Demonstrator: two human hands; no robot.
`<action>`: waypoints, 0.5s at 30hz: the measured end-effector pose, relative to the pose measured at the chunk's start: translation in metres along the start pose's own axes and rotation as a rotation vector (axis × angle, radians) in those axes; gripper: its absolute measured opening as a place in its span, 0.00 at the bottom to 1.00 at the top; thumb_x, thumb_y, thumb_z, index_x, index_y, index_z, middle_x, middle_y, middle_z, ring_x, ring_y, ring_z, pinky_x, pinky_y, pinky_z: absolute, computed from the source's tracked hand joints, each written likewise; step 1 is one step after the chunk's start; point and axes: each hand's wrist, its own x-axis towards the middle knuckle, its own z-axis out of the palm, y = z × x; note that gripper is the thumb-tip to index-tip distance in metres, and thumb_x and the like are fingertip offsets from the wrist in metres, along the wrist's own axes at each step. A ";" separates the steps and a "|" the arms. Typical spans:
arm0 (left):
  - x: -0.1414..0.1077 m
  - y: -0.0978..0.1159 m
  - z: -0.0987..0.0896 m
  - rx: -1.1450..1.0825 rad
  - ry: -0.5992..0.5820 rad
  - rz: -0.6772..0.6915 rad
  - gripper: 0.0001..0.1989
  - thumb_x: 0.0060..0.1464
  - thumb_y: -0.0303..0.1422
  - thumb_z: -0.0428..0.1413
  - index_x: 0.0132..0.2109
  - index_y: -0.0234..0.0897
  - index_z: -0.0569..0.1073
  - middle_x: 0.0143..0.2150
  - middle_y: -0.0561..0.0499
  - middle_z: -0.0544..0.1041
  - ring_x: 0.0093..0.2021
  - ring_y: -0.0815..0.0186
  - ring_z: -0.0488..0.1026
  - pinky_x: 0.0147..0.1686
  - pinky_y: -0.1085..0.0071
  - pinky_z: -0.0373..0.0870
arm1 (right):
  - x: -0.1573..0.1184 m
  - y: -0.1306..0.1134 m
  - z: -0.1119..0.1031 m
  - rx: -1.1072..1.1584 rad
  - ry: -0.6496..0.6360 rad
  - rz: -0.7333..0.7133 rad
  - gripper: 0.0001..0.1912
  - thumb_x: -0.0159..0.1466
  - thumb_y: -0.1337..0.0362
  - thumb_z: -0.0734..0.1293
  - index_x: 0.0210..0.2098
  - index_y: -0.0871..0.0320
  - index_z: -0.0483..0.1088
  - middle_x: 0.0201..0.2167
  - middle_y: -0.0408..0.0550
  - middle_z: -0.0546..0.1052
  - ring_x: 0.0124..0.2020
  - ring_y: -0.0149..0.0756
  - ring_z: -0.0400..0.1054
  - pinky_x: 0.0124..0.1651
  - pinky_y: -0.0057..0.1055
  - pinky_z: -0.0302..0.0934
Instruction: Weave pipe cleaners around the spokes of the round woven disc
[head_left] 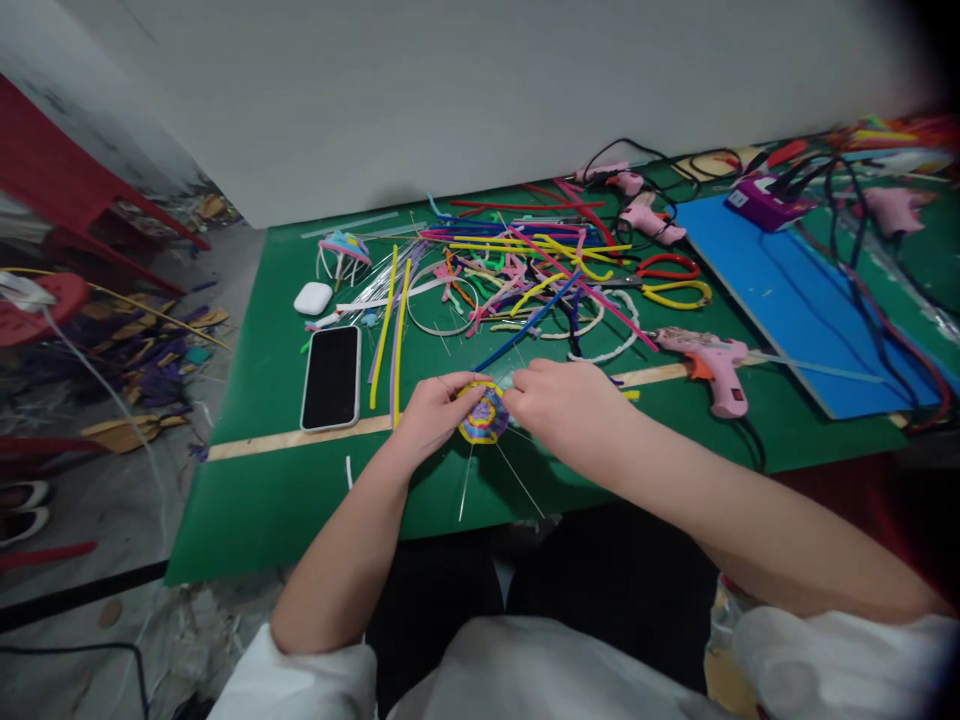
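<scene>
Between my hands, over the front of the green table (277,510), is a small round woven piece (484,412) with yellow, purple and pink rings. Thin stiff wires stick out from it, two of them toward me. My left hand (437,412) pinches its left edge between thumb and fingers. At the upper right edge my right hand (551,395) is closed, with its fingertips bunched beside the yellow rim; what they hold is too small to name. A blue pipe cleaner (525,330) runs up and right from the top of the piece.
A phone (331,378) and white earbud case (313,298) lie left. Behind the hands is a tangle of pipe cleaners (517,270). At right are scissors (675,293), a pink glue gun (716,372), a blue board (810,320) and a purple power adapter (769,203) with cables.
</scene>
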 end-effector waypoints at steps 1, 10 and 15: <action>0.000 0.001 0.000 0.018 0.006 0.010 0.16 0.52 0.39 0.54 0.43 0.34 0.76 0.39 0.48 0.78 0.39 0.65 0.72 0.37 0.73 0.67 | 0.001 -0.004 -0.002 -0.002 0.009 -0.028 0.11 0.57 0.76 0.61 0.32 0.62 0.73 0.29 0.55 0.75 0.34 0.41 0.67 0.24 0.31 0.44; -0.005 0.005 0.000 0.045 -0.027 0.149 0.08 0.50 0.31 0.52 0.31 0.33 0.75 0.27 0.54 0.74 0.28 0.69 0.67 0.27 0.76 0.62 | 0.027 -0.005 -0.009 -0.113 0.301 -0.269 0.14 0.60 0.75 0.57 0.29 0.61 0.74 0.26 0.54 0.75 0.37 0.43 0.63 0.35 0.37 0.50; -0.009 0.016 0.000 0.144 -0.107 0.144 0.12 0.54 0.35 0.51 0.37 0.33 0.76 0.35 0.51 0.77 0.34 0.66 0.70 0.33 0.74 0.65 | 0.027 -0.002 -0.022 -0.093 0.252 -0.089 0.09 0.56 0.74 0.63 0.23 0.59 0.72 0.24 0.52 0.75 0.33 0.42 0.66 0.35 0.38 0.51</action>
